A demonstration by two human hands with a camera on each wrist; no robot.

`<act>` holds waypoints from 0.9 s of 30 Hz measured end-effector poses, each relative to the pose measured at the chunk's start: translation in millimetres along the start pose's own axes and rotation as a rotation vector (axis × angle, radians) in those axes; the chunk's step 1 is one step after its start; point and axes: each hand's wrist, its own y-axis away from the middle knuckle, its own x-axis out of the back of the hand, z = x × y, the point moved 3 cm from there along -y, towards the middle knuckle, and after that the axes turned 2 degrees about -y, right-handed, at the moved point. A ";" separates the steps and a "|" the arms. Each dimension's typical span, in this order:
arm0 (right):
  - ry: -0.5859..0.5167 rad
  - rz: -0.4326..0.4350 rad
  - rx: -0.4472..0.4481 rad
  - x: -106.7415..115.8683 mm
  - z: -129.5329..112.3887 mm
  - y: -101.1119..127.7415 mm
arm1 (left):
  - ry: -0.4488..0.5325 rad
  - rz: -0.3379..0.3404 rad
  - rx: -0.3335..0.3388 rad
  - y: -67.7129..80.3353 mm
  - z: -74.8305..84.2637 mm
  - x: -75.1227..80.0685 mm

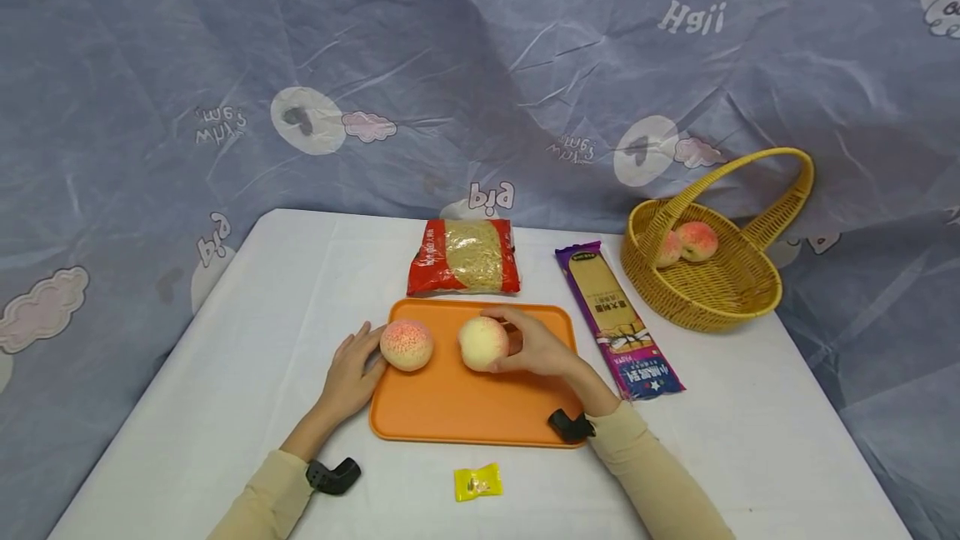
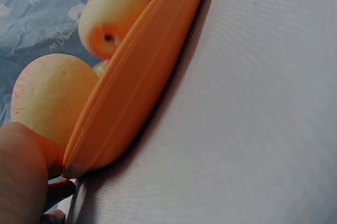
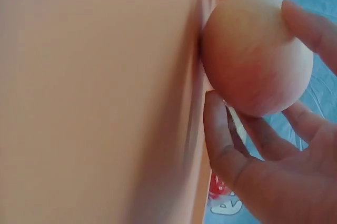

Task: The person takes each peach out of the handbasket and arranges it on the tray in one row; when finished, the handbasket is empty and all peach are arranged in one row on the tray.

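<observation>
Head view, reading left to right: left hand (image 1: 351, 373) lies at the left edge of the orange tray (image 1: 465, 415), fingers against the left peach (image 1: 406, 345), which sits on the tray's left half. Whether those fingers curl round the fruit or only touch it cannot be told; the left wrist view shows only the heel of the hand beside the tray rim (image 2: 131, 87) and that peach (image 2: 50, 95).

Right peach (image 1: 483, 342) stands on the tray near its middle, close beside the left one but apart. Right hand (image 1: 536, 348) grips it from the right side; the right wrist view shows fingers (image 3: 224, 145) curled under and a fingertip over the fruit (image 3: 253, 55).

Behind the tray lies a red noodle packet (image 1: 464, 256). To the tray's right lies a purple noodle packet (image 1: 618, 319). Farther right stands a yellow wicker basket (image 1: 712, 290) holding two peaches (image 1: 688, 243). A small yellow sachet (image 1: 477, 482) lies on the white table (image 1: 225, 357), in front of the tray.
</observation>
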 end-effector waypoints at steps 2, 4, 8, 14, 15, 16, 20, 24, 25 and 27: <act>-0.055 -0.014 -0.011 -3.7 0.8 -1.0 | 0.000 0.000 -0.002 -0.3 -0.6 -0.5; -0.072 -0.014 -0.025 -6.8 -0.1 -2.7 | -0.001 0.007 -0.007 -0.8 -1.3 -1.0; -0.063 -0.003 -0.027 -12.3 3.0 -9.1 | -0.007 0.032 -0.022 -1.0 -2.5 -2.4; -0.106 -0.003 -0.021 -20.4 0.8 -16.4 | -0.004 0.013 -0.005 -0.5 -2.3 -2.7; -0.106 0.000 -0.024 -21.3 0.1 -17.4 | -0.003 0.006 0.001 -0.5 -2.4 -2.6; -0.108 0.004 -0.029 -22.0 -1.0 -18.1 | 0.002 0.001 0.006 -0.5 -2.5 -2.5; -0.105 0.012 -0.040 -23.9 -3.5 -20.1 | 0.004 -0.004 0.011 0.0 -2.4 -2.4; -0.103 -0.003 -0.047 -24.8 -4.1 -19.9 | -0.007 0.011 -0.006 0.1 -2.1 -2.7; -0.101 -0.009 -0.053 -24.9 -4.0 -19.4 | -0.008 0.015 -0.007 0.0 -2.2 -2.7; -0.097 -0.021 -0.063 -25.0 -3.9 -18.5 | -0.009 0.020 -0.009 -0.2 -2.4 -2.9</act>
